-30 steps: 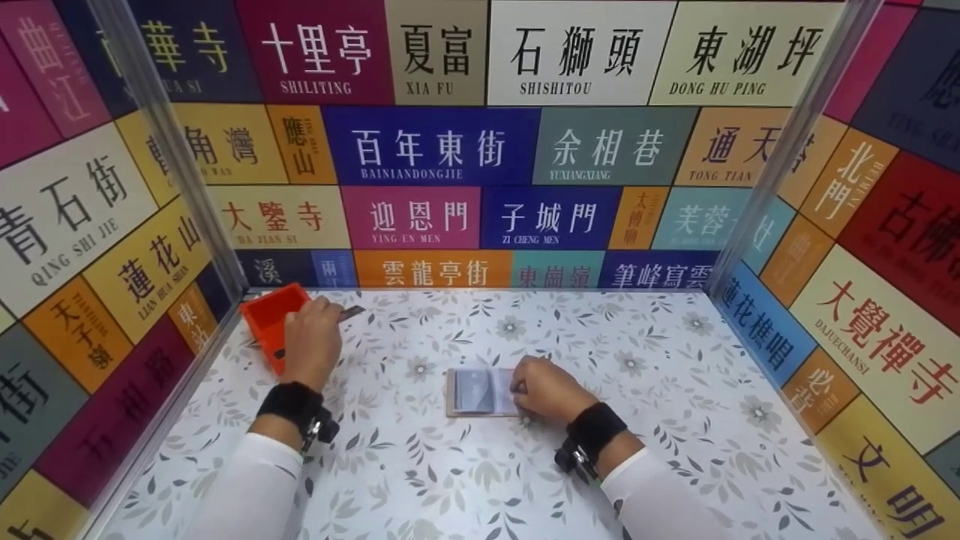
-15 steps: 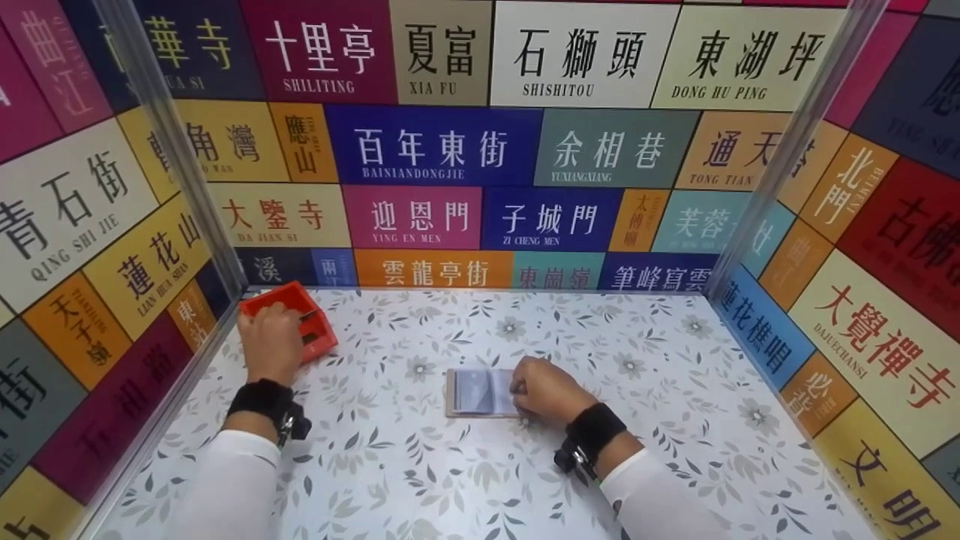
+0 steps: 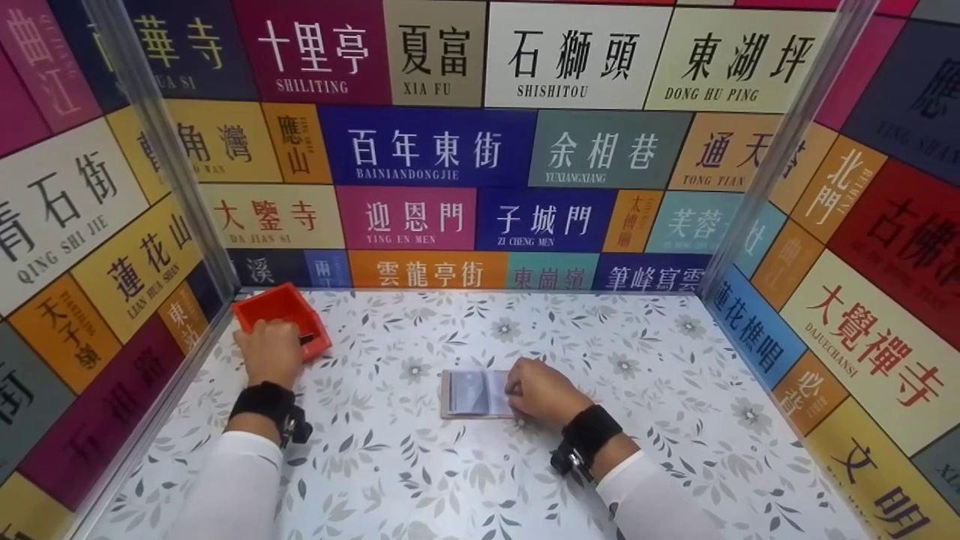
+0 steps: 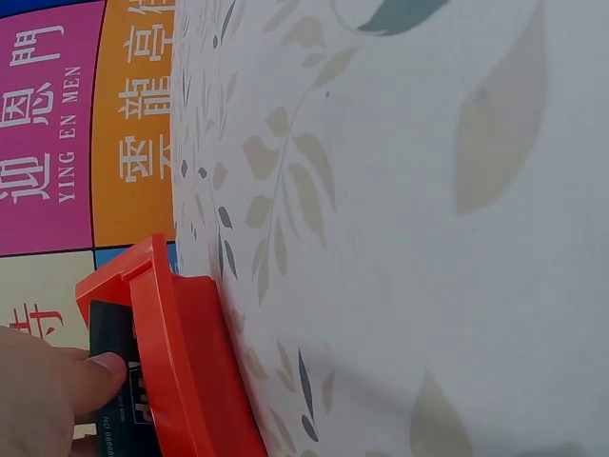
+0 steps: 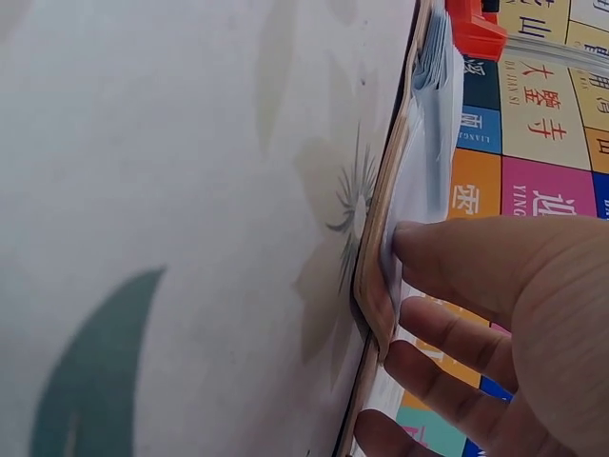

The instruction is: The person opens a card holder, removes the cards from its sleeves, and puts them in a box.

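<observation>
Left hand (image 3: 271, 354): thumb and fingers curled, nearly closed, pinching a dark card (image 4: 124, 424) at the wall of the red box (image 3: 279, 304). Box sits at the far-left corner of the floral surface (image 3: 390, 465), tilted relative to the far edge. Right hand (image 3: 547, 394): fingers curled, thumb on the clear pages, gripping the right edge of the open card booklet (image 3: 470, 394). Booklet lies flat mid-surface, well apart from the box.
</observation>
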Motion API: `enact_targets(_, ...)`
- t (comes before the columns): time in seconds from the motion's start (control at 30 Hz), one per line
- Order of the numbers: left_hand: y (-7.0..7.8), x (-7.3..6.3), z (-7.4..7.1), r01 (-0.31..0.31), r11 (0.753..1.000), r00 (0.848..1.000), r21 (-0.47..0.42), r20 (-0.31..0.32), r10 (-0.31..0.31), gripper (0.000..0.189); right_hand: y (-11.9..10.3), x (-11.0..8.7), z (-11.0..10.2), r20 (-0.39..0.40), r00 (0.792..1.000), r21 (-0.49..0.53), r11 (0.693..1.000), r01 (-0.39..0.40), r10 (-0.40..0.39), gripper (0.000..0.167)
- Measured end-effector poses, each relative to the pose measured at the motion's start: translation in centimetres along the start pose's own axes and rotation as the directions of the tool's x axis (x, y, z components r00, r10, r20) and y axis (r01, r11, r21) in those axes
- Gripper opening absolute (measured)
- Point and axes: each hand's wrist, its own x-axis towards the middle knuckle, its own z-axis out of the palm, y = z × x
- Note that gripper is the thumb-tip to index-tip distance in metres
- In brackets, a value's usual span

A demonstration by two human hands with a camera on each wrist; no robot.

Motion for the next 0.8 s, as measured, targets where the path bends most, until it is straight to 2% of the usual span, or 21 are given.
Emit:
enact_targets(0.17,-0.1,0.1,0.5,-0.021,1.0,0.999,-0.022,0.039,0.022,0.022,-0.1,-0.1,0.0,-0.003,1.0,-0.007,1.0,-0.019,0.019,0.014)
enact_targets(0.4,-0.2,-0.1,0.8,-0.083,0.996,0.996,-0.027,-0.012,0.083,0.017,-0.2,-0.3,0.0,-0.025,1.0,-0.058,0.998,0.017,-0.018,0.013)
enact_targets(0.5,0.3,-0.5,0.0,-0.099,0.995,0.995,-0.029,0.016,0.099,0.01,-0.2,-0.3,0.1,-0.031,0.999,-0.063,0.998,0.018,-0.02,0.013)
enact_targets(0.63,1.3,-1.0,-1.4,-0.1,0.995,0.991,-0.003,0.085,0.1,0.008,-0.2,-0.4,0.1,-0.032,0.999,-0.06,0.998,0.008,-0.01,0.013)
enact_targets(0.73,1.6,-0.9,-1.3,-0.099,0.995,0.99,0.029,0.103,0.096,0.013,-0.2,-0.4,0.0,-0.029,1.0,-0.061,0.998,0.006,-0.007,0.013)
enact_targets(0.8,1.7,-0.5,-0.6,-0.111,0.993,0.99,0.038,0.089,0.107,0.016,-0.2,-0.4,0.0,-0.028,1.0,-0.063,0.998,0.009,-0.011,0.013)
